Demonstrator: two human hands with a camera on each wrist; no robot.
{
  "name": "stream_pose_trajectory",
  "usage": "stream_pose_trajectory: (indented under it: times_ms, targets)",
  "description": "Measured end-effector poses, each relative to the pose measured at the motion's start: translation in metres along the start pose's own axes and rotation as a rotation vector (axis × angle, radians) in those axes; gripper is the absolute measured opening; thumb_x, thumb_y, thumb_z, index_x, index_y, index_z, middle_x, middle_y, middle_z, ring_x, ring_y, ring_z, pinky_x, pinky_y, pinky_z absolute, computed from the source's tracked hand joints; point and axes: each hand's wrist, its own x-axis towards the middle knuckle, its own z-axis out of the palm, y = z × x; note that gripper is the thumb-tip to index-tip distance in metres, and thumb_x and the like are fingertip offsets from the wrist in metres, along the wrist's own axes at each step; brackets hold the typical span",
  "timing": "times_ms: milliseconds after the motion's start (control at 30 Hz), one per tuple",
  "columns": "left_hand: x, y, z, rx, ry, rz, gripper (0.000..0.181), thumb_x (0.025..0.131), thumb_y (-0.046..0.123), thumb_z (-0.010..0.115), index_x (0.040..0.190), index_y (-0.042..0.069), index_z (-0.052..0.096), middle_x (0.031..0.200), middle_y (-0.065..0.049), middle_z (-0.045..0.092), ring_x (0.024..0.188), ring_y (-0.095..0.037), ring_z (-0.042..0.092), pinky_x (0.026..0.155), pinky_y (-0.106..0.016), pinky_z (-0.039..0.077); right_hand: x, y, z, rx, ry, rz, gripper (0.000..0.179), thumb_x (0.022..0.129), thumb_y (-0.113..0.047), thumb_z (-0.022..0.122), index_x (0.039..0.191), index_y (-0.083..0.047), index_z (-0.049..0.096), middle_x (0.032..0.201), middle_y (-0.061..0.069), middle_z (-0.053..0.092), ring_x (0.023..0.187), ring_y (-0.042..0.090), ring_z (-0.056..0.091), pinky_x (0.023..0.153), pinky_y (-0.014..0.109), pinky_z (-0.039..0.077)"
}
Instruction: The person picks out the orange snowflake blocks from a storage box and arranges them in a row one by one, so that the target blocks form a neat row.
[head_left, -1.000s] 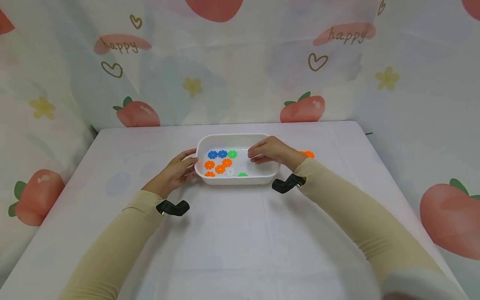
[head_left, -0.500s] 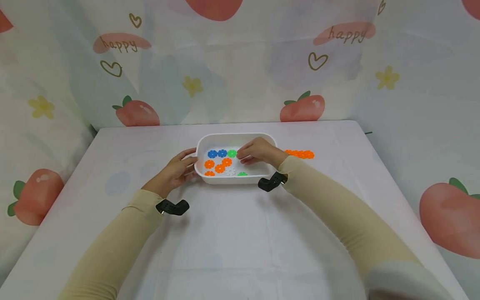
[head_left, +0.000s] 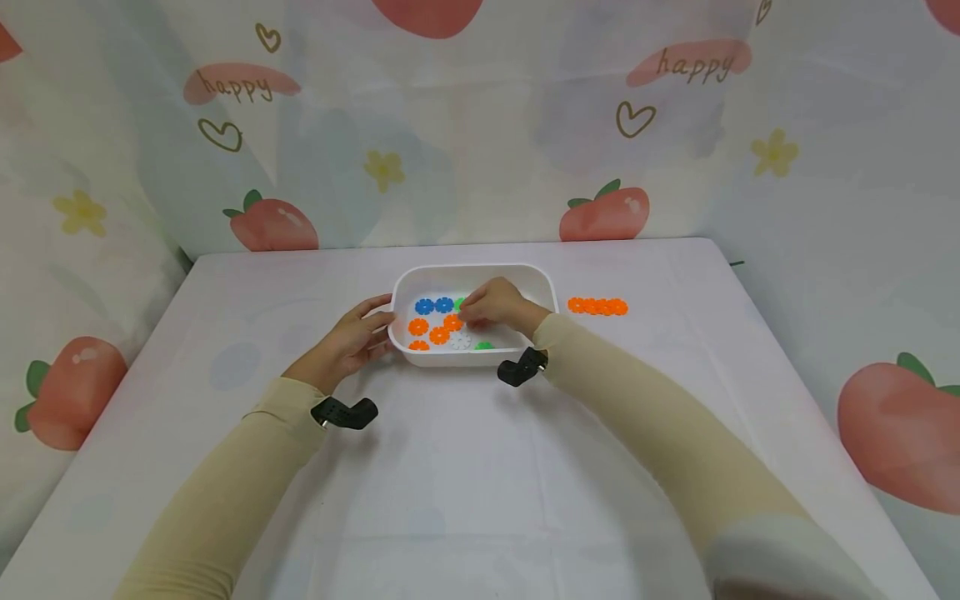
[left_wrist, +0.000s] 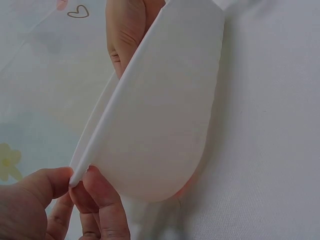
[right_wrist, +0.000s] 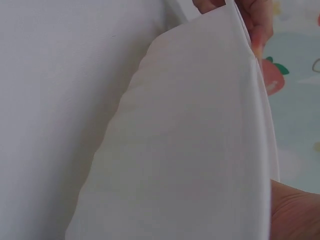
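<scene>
A white tray (head_left: 450, 359) holds flat notched snowflake discs: two blue ones (head_left: 433, 306), several orange ones (head_left: 439, 335), a white one (head_left: 461, 340) and two green ones (head_left: 483, 345). My left hand (head_left: 356, 337) grips the tray's left end; the left wrist view shows thumb and fingers (left_wrist: 106, 200) pinching the rim. Inside the tray, my right hand (head_left: 501, 305) points its fingertips down at the discs, beside an orange one and partly over a green one. In the right wrist view the tray wall (right_wrist: 175, 130) hides those fingers, so I cannot tell whether they pinch a disc.
Right of the tray, several orange snowflake discs (head_left: 597, 307) lie in a row on the white-covered table (head_left: 450, 467). Behind the table's far edge hangs a patterned cloth (head_left: 480, 167). Each wrist wears a black camera mount (head_left: 345, 413).
My right hand has moved left and lower inside the tray, toward the discs. The orange row on the table has come into full view. My left hand stays at the tray's left end.
</scene>
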Motion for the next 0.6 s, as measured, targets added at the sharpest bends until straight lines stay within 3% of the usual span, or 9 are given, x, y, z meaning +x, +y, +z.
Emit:
stream_pose_trajectory:
  times_ms: [267, 600]
  targets:
    - [0.0, -0.001, 0.0, 0.004, 0.003, -0.004, 0.049, 0.102, 0.025, 0.055, 0.148, 0.033, 0.042, 0.144, -0.005, 0.047, 0.11, -0.021, 0.051, 0.073, -0.019, 0.054, 0.002, -0.004, 0.011, -0.01, 0.047, 0.001, 0.026, 0.084, -0.016, 0.078, 0.106, -0.003, 0.075, 0.079, 0.008, 0.072, 0.062, 0.011, 0.062, 0.057, 0.016, 0.048]
    - [0.0, 0.001, -0.001, 0.006, 0.004, -0.005, 0.049, 0.101, 0.026, 0.055, 0.148, 0.033, 0.042, 0.144, -0.005, 0.047, 0.112, -0.021, 0.051, 0.074, -0.019, 0.054, 0.007, -0.003, 0.018, 0.007, 0.095, 0.018, 0.025, 0.084, -0.017, 0.078, 0.105, -0.004, 0.076, 0.085, 0.01, 0.073, 0.063, 0.011, 0.062, 0.058, 0.015, 0.049]
